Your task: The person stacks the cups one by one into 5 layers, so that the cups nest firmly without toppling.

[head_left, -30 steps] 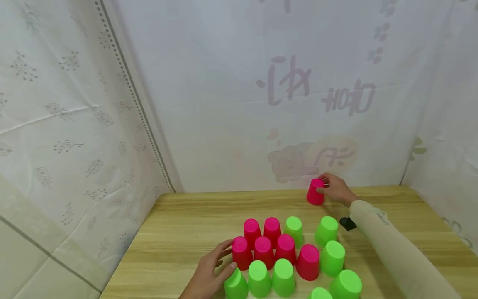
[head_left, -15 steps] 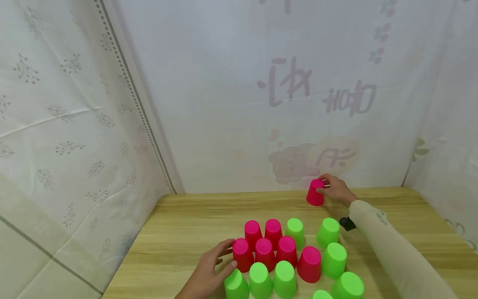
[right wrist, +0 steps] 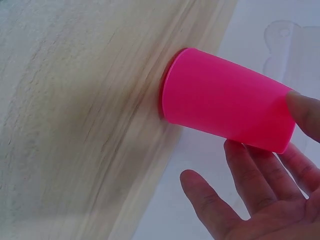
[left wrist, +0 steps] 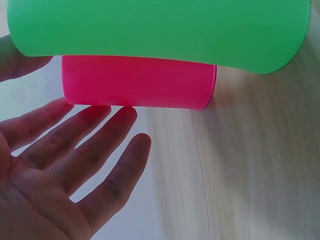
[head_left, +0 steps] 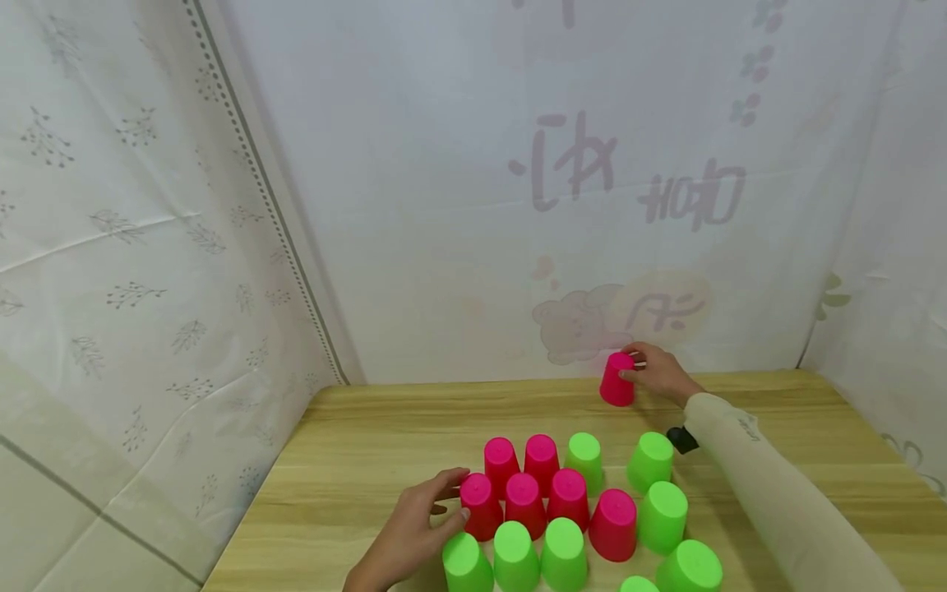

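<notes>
A lone pink cup (head_left: 617,380) stands upside down near the table's far edge. My right hand (head_left: 638,367) holds it with the thumb on the near side and the fingers behind. In the right wrist view the thumb and fingers of the right hand (right wrist: 270,165) touch this pink cup (right wrist: 225,112) near its base end. My left hand (head_left: 455,497) lies flat with straight fingers against the leftmost pink cup (head_left: 479,503) of a front cluster, thumb next to a green cup (head_left: 464,563). The left wrist view shows the open left hand (left wrist: 75,145) under a pink cup (left wrist: 137,80) and a green cup (left wrist: 160,30).
The cluster holds several upside-down pink cups (head_left: 568,496) and green cups (head_left: 662,511) packed at the front middle of the wooden table (head_left: 370,444). White printed cloth (head_left: 481,205) closes the back and both sides. A black wrist mount (head_left: 681,438) shows under my right sleeve.
My right hand has slid the lone pink cup a little to the left along the far edge. The left hand has barely moved beside the cluster.
</notes>
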The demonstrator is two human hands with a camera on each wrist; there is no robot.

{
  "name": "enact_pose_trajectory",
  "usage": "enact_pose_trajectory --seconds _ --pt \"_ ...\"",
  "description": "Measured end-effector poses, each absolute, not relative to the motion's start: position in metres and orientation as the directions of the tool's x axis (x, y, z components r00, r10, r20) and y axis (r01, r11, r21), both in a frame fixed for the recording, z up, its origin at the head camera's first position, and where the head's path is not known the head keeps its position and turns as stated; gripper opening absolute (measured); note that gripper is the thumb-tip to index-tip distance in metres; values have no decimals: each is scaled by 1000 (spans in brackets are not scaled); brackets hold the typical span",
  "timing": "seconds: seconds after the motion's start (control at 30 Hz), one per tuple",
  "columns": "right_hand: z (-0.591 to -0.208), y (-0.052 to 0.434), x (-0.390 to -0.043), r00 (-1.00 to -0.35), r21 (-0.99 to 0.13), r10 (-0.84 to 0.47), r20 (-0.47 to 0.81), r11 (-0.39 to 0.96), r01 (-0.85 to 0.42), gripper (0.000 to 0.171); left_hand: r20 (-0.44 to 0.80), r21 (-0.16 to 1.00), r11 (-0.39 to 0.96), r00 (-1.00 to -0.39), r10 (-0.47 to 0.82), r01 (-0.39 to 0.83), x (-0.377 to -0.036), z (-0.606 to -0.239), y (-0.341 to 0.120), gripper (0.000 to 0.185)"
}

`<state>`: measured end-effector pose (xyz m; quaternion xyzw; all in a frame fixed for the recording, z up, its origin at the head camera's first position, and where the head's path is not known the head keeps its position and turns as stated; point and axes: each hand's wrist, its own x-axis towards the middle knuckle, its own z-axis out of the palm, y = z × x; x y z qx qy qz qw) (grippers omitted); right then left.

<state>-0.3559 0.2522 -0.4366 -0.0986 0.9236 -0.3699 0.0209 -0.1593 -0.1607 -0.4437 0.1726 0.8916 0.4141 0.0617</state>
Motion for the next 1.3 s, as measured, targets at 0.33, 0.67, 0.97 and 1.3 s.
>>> enact_pose_trajectory --seconds 0.33,0.67,0.97,1.3 --pt "-435 248 -356 -979 -668 -203 20 726 -164 46 68 732 600 -911 407 323 -166 -441 -159 49" --pt "-439 247 -356 -979 -684 -204 -4 715 -145 47 53 708 614 -893 447 350 -174 -441 -154 51" --pt "-437 251 -358 -977 -673 -212 4 722 -159 55 40 713 607 -884 465 351 -178 -441 -153 49" --pt "-415 263 -347 -977 -686 -210 -34 716 -129 64 32 703 616 -881 472 355 -180 -437 -159 48"
